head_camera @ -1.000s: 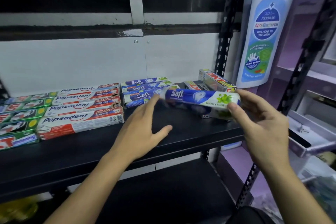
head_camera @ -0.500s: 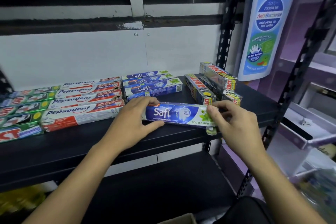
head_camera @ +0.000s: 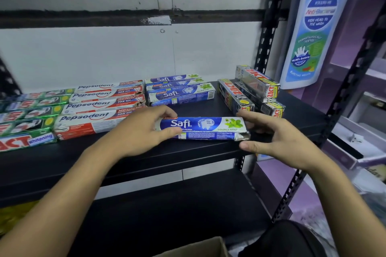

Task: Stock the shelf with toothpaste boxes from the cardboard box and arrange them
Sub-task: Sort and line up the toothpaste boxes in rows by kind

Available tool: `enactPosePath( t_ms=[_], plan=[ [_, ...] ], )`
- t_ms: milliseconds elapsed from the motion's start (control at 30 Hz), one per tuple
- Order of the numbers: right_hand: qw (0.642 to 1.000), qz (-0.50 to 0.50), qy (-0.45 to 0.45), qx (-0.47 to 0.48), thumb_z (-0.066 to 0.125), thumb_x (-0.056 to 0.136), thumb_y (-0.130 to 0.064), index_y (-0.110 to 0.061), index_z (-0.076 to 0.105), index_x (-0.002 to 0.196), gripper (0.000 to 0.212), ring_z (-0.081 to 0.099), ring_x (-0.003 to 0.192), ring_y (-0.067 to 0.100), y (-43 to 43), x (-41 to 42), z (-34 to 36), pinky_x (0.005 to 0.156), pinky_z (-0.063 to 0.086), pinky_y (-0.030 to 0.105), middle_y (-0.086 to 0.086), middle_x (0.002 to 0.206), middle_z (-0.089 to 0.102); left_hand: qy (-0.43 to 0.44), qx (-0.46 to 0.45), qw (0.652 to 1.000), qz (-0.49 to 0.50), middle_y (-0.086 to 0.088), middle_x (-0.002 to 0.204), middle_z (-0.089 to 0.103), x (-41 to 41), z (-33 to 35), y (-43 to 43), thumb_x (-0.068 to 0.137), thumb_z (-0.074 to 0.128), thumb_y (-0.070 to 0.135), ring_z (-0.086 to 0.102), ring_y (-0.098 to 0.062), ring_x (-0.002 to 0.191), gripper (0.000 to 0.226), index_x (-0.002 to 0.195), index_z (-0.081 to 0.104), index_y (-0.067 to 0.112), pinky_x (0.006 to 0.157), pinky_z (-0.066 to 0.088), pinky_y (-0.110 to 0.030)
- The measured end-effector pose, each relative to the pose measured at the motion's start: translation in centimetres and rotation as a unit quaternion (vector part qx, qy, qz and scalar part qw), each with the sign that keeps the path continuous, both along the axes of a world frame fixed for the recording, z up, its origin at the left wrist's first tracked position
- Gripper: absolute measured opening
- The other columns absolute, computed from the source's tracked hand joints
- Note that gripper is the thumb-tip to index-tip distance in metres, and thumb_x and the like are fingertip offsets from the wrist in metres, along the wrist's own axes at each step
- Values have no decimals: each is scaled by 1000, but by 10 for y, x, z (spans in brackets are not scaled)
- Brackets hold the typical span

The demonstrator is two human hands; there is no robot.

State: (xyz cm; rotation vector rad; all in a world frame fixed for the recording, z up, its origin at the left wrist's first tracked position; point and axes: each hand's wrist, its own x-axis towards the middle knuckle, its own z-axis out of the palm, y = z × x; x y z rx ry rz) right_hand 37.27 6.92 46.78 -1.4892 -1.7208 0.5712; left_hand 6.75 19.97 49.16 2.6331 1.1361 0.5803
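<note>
Stock on the shelf (head_camera: 62,162) is well advanced: green ACT boxes (head_camera: 27,115) lie in a row at far left, Pepsodent boxes (head_camera: 100,108) lie just to their right, a Safi stack (head_camera: 179,89) sits at the far centre, and black ACT boxes (head_camera: 250,92) are piled at an angle on the right. One Safi Double Mint box (head_camera: 205,128) lies lengthwise on the shelf near its front edge, label up, apart from the Safi stack and not yet lined up with it. Its right end flap looks crumpled. Judgement: this box is set down but not placed, and it needs sliding back against its own brand. The near half of the shelf is bare, so more stock would fit. Only a corner of the cardboard box (head_camera: 200,248) shows at the bottom edge, and its contents are hidden, so the number left cannot be told. Left hand (head_camera: 137,133) grips the left end of the Safi Double Mint box, thumb on the near face and fingers curled over the far edge. Right hand (head_camera: 279,142) is spread wide around the right end, fingers behind and thumb in front, holding nothing. Whether it touches the carton cannot be told.
</note>
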Motion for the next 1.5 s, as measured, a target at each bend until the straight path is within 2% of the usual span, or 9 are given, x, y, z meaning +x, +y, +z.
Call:
enactPosePath(
  t_ms=[200, 400, 600, 767, 900, 1000, 1133, 1300, 1500],
  plan=[
    [998, -26, 58, 15, 76, 79, -34, -33, 59, 132, 56, 61, 113, 5, 4, 0, -9, 105, 46, 45, -14, 116, 69, -81, 0, 996, 23, 26, 110, 61, 1, -10, -9, 76, 56, 69, 55, 3, 102, 49, 113, 62, 37, 82, 39, -17],
    [994, -67, 71, 51, 77, 80, -36, -32, 63, 127, 49, 65, 105, 9, 12, -6, -18, 99, 49, 45, -9, 109, 72, -145, -48, 988, 30, 27, 117, 60, -2, -23, -11, 71, 69, 65, 54, 11, 105, 50, 115, 60, 43, 81, 42, -14],
    [993, -91, 62, 49, 78, 82, -29, -31, 64, 126, 46, 64, 92, 9, 18, -8, -19, 94, 52, 41, -6, 101, 71, -144, -63, 987, 33, 26, 117, 60, -2, -24, -9, 71, 67, 64, 54, 11, 103, 51, 117, 59, 43, 79, 42, -14],
    [991, -107, 68, 48, 77, 83, -21, -28, 65, 123, 42, 58, 81, 1, 24, -13, -16, 72, 45, 17, -11, 97, 69, -146, -69, 986, 33, 25, 117, 60, -2, -24, -9, 72, 68, 64, 54, 12, 102, 50, 117, 59, 44, 78, 42, -14],
    [989, -114, 59, 67, 74, 86, -25, -30, 63, 126, 41, 61, 85, 4, 20, -16, -19, 78, 50, 25, -11, 96, 69, -152, -64, 986, 33, 23, 117, 61, -3, -25, -9, 73, 67, 64, 56, 7, 102, 50, 118, 59, 44, 80, 44, -18],
    [992, -92, 57, 62, 77, 82, -31, -33, 63, 126, 46, 63, 99, 7, 11, -12, -19, 95, 52, 35, -13, 101, 68, -150, -47, 987, 31, 21, 118, 61, -4, -26, -10, 73, 65, 66, 58, 2, 103, 53, 120, 59, 42, 82, 46, -24],
    [973, -116, -117, 164, 78, 77, -42, -29, 65, 125, 51, 57, 118, 8, 11, -20, -13, 103, 45, 33, -16, 130, 62, -130, -3, 991, 34, 21, 118, 62, -1, -27, -12, 74, 60, 68, 57, 2, 102, 56, 122, 59, 38, 79, 41, -18],
    [933, -21, -296, 206, 62, 88, -52, -27, 61, 132, 51, 56, 121, 19, 46, -52, -7, 100, 46, 41, -5, 135, 60, -89, 89, 991, 44, 17, 124, 62, -7, -22, -17, 80, 55, 74, 54, -3, 112, 61, 126, 59, 34, 93, 43, -27],
    [931, -34, -329, 158, 62, 94, -29, -27, 59, 134, 40, 53, 129, 24, 85, -59, -2, 101, 47, 46, -4, 136, 60, -68, 183, 972, 134, 3, 124, 65, -44, -9, 14, 94, 44, 58, 53, -21, 118, 48, 125, 61, 26, 99, 39, -43]
  ],
)
